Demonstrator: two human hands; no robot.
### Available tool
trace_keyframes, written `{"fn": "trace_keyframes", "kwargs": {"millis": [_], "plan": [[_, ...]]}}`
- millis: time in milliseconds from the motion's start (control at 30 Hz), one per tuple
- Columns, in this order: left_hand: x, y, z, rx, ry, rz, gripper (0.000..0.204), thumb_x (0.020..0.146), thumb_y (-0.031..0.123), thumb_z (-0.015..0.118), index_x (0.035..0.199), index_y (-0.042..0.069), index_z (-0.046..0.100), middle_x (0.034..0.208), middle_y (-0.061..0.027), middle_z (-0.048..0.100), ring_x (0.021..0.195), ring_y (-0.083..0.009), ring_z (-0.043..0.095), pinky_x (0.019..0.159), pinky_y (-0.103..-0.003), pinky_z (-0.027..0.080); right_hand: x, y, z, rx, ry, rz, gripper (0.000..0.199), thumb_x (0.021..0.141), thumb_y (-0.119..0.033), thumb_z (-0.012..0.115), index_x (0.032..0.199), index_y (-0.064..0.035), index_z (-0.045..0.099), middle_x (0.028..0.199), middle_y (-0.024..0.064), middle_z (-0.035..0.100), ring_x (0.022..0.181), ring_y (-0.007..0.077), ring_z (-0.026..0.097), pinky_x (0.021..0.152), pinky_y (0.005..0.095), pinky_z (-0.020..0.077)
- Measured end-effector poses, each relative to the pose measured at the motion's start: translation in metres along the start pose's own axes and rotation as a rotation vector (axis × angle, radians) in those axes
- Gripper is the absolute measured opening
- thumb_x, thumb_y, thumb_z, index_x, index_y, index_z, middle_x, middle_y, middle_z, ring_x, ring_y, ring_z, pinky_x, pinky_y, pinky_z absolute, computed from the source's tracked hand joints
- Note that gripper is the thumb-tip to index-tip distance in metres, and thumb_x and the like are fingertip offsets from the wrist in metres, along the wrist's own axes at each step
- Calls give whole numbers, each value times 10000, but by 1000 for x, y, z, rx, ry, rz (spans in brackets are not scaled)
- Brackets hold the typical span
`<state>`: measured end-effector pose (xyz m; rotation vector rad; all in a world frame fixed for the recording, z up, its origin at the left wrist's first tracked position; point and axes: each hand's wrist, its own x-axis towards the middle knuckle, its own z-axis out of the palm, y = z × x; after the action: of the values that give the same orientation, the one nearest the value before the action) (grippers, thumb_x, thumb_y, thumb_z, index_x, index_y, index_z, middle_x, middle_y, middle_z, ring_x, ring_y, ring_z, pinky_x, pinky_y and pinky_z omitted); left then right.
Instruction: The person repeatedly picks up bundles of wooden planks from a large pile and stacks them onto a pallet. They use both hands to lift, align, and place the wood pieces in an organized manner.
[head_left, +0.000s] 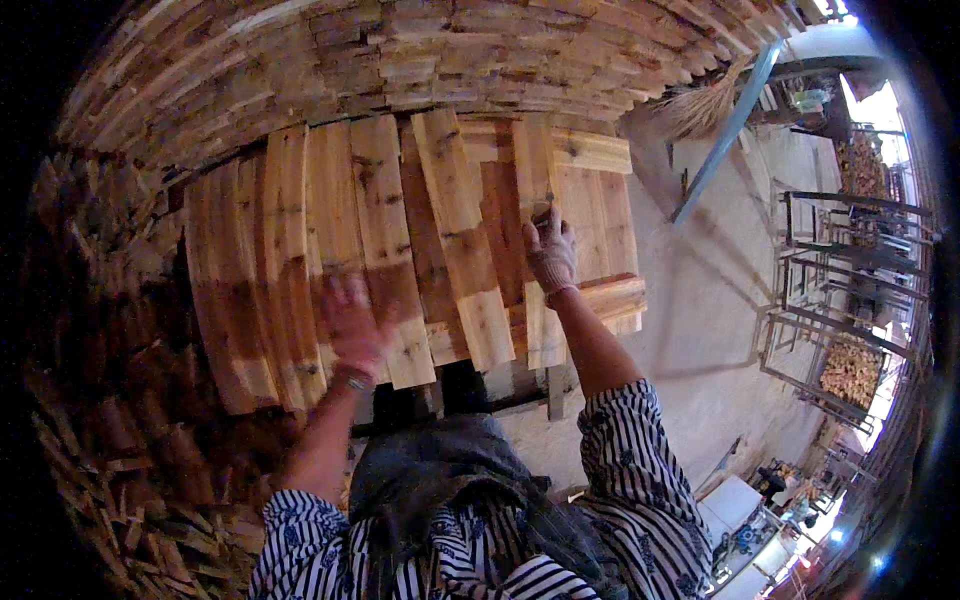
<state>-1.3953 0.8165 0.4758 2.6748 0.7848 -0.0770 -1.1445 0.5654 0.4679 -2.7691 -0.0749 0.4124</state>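
Note:
Several pale wooden planks (380, 190) lie side by side, running away from me over a stack of boards. My left hand (358, 325), in a light glove and blurred by motion, is over the planks left of the middle. Its fingers look spread, and I see nothing in them. My right hand (552, 252), also gloved, lies on a narrow plank (535, 160) towards the right, thumb and fingers apart. A dark patch shows at its fingertips; I cannot tell whether it is a knot. Between the hands, a slanted plank (455, 230) rests loosely across the others.
A tall stack of boards (330, 60) rises behind the planks. Scrap wood (150, 520) is heaped at the left. On the right are a concrete floor (690, 300), a blue slanted bar (730, 130), a straw broom (700, 105) and metal racks (840, 250).

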Motion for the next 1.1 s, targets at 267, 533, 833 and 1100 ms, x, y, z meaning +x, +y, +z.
{"fn": "trace_keyframes", "kwargs": {"millis": [267, 533, 833, 1100], "plan": [[24, -41, 1, 221, -364, 79, 1147, 790, 616, 638, 1553, -27, 71, 1604, -319, 37, 1476, -507, 50, 1171, -649, 97, -43, -95, 13, 78, -215, -81, 816, 847, -540, 683, 1477, -129, 365, 1485, 329, 321, 1326, 489, 406, 1085, 476, 390], [19, -36, -47, -210, -504, -6, 897, 862, 587, 599, 1520, 56, 300, 1508, -218, 343, 1375, -395, 329, 1123, -518, 289, -206, -100, -7, 22, -215, -571, 582, 910, -302, 667, 1411, -51, 508, 1485, 321, 390, 1338, 513, 399, 1089, 537, 379], [-165, -9, -144, -756, 29, -781, 612, 975, 453, 568, 1491, 151, 436, 1399, -155, 574, 1264, -320, 556, 1074, -407, 440, -249, -91, 45, -103, -1217, -1365, 566, 892, -327, 640, 1353, -26, 510, 1235, 267, 598, 1147, 443, 566, 946, 483, 475], [-455, -8, -19, -1441, 998, -1423, 550, 960, 380, 605, 1415, 84, 521, 1337, -194, 610, 1249, -296, 572, 1057, -374, 426, -252, -144, 0, -438, -1381, -1410, 497, 928, -360, 620, 1319, -59, 564, 1221, 238, 635, 1098, 392, 618, 923, 460, 506]]}}
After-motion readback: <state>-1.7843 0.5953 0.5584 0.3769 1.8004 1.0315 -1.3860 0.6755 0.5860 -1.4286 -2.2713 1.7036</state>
